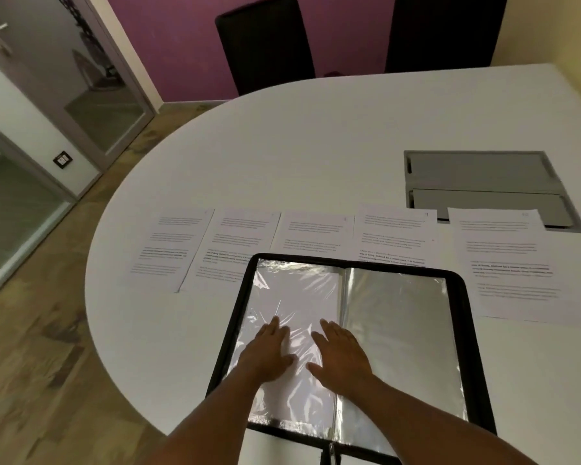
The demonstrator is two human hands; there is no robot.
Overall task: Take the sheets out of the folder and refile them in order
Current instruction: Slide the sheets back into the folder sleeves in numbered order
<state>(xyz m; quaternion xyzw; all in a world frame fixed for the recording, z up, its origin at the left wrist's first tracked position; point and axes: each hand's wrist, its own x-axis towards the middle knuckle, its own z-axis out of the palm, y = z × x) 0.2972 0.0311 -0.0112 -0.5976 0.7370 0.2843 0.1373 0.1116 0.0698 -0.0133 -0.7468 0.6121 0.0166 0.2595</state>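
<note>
White round table (316,146) fills my view, 2 dark chairs (265,41) behind it against a purple wall. I see the black folder (470,330) lying open at the near edge — 5 printed sheets (168,250) in a row beyond it (text too blurred to read). My left hand (265,355) and right hand (341,357) both press flat, fingers straight, on the left plastic sleeve (292,297), which seems to hold a blank page.

Your white tabletop (316,146) carried five printed sheets (312,231) in a row across the middle of the frame. The open black folder (470,330) lay at lower centre, overlapping the middle sheets. A grey hatch (483,172) sat upper right.
</note>
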